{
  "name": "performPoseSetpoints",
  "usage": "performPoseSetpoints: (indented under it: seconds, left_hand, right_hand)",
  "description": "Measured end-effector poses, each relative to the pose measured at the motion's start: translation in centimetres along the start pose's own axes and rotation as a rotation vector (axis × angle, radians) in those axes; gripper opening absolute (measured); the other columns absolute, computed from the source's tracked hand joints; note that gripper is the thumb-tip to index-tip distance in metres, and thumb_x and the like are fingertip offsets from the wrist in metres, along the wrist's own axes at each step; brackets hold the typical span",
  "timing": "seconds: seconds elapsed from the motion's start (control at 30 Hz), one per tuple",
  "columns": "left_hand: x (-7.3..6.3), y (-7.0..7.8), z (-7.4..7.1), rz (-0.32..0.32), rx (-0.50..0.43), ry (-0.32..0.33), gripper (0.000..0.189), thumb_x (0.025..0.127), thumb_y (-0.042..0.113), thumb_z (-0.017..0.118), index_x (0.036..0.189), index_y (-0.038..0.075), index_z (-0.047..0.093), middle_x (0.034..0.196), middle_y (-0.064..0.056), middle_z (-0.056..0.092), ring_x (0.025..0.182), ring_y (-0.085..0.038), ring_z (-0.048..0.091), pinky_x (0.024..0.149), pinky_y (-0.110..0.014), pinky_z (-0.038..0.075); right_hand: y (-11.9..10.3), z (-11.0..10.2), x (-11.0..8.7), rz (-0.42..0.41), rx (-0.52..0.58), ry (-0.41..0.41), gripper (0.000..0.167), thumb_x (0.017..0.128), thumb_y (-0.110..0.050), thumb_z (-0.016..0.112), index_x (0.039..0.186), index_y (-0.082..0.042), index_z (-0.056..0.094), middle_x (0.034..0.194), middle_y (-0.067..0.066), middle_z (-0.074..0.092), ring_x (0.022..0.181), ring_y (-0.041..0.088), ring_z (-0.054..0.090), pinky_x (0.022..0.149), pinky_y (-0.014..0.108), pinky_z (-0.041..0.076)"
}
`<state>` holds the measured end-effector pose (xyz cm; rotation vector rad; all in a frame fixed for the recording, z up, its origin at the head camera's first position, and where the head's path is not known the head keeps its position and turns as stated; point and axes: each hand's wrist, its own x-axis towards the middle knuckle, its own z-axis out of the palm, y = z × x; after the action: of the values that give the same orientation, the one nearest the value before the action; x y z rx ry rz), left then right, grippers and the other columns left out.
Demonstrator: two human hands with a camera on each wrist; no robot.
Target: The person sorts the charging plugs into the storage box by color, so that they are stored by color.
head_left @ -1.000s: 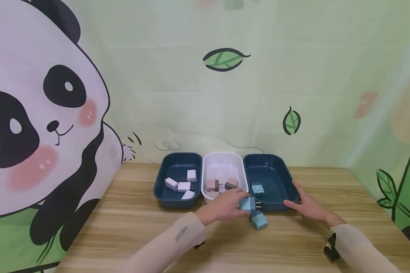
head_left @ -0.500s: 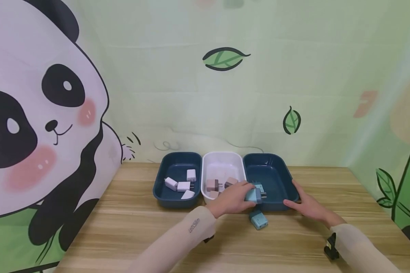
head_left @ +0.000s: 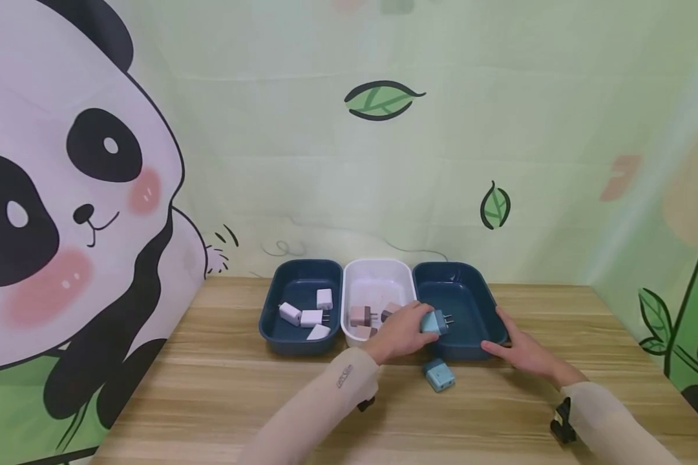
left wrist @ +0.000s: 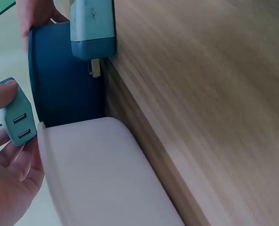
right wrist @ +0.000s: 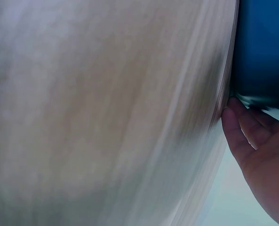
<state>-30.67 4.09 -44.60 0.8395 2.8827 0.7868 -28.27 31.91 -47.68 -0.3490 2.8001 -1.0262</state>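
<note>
My left hand pinches a light-blue USB wall charger between thumb and fingers, over the near left part of the right dark-blue bin. Its metal prongs point right in the head view. In the left wrist view, two USB ports show on the held charger. My right hand rests against that bin's near right corner, thumb on the front wall and fingers along the side. A second light-blue charger lies on the table in front of the bin.
Left of that bin stands a white bin with several pinkish chargers, partly hidden by my left hand. Beside it, another dark-blue bin holds several white chargers. The wooden table ends at a printed backdrop.
My left hand has lifted the light-blue charger from the bin's front left edge up and right, over the bin. It now hides the charger seen inside earlier. My right hand stays put.
</note>
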Motion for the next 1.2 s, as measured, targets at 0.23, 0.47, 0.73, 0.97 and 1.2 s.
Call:
performPoseSetpoints:
  seconds: [0.23, 0.47, 0.73, 0.97, 1.2]
  left_hand:
    - [0.4, 0.3, 0.2, -0.011, -0.023, 0.001, 0.045, 0.089, 0.036, 0.065, 0.129, 0.018, 0.053, 0.117, 0.002, 0.055, 0.094, -0.008, 0.052, 0.085, -0.023, 0.047]
    - [0.7, 0.6, 0.4, 0.008, 0.000, -0.014, 0.048, 0.090, 0.039, 0.063, 0.132, 0.019, 0.052, 0.115, 0.003, 0.054, 0.093, -0.008, 0.051, 0.084, -0.021, 0.047]
    - [1.0, 0.7, 0.6, -0.017, -0.019, -0.005, 0.051, 0.089, 0.041, 0.064, 0.132, 0.019, 0.052, 0.120, 0.003, 0.055, 0.096, -0.008, 0.051, 0.088, -0.022, 0.046]
    - [1.4, 0.6, 1.0, -0.025, -0.004, -0.007, 0.052, 0.087, 0.043, 0.066, 0.132, 0.018, 0.053, 0.118, 0.002, 0.056, 0.093, -0.008, 0.052, 0.085, -0.022, 0.047]
    - [1.8, 0.4, 1.1, 0.012, 0.006, -0.026, 0.051, 0.086, 0.041, 0.067, 0.130, 0.017, 0.056, 0.118, 0.002, 0.058, 0.091, -0.008, 0.052, 0.082, -0.020, 0.046]
  right_hand:
    - [0.1, 0.0, 0.2, 0.015, -0.005, -0.003, 0.095, 0.092, -0.045, 0.057, 0.149, 0.000, -0.003, 0.147, 0.037, 0.012, 0.129, 0.055, 0.023, 0.099, 0.067, 0.023]
    - [0.1, -0.1, 0.2, 0.011, -0.003, -0.005, 0.094, 0.092, -0.045, 0.058, 0.149, 0.000, -0.002, 0.148, 0.036, 0.012, 0.129, 0.054, 0.023, 0.099, 0.067, 0.024]
    - [0.4, 0.1, 0.3, 0.021, 0.015, -0.015, 0.095, 0.092, -0.045, 0.057, 0.150, -0.002, -0.004, 0.149, 0.035, 0.010, 0.131, 0.054, 0.021, 0.100, 0.068, 0.021]
    - [0.2, 0.1, 0.2, 0.032, 0.030, -0.024, 0.095, 0.092, -0.045, 0.057, 0.150, -0.003, -0.005, 0.149, 0.034, 0.008, 0.131, 0.054, 0.019, 0.101, 0.068, 0.020]
    - [-0.2, 0.0, 0.1, 0.032, 0.025, -0.024, 0.094, 0.092, -0.044, 0.057, 0.149, -0.001, -0.005, 0.149, 0.035, 0.008, 0.131, 0.054, 0.019, 0.100, 0.068, 0.020]
